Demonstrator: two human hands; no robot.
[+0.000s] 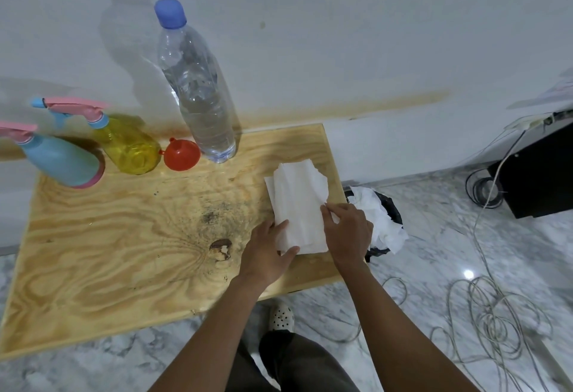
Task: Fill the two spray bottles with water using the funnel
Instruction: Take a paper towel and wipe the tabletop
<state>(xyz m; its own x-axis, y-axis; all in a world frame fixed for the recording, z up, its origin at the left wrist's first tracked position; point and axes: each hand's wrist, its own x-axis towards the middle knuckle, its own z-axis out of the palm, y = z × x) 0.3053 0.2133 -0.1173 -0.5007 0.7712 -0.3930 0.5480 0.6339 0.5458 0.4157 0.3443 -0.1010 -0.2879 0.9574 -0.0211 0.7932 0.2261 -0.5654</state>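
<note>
No legible text, brand, number or sign anywhere in the frame. Sheet of paper (558,90) at the far right edge, upper half of the frame: faint pinkish print on it, too blurred and small to read.

Both forearms reach forward; the left grip (269,252) and right grip (348,230), palms down, each pinch the paper towel (297,199).
</note>
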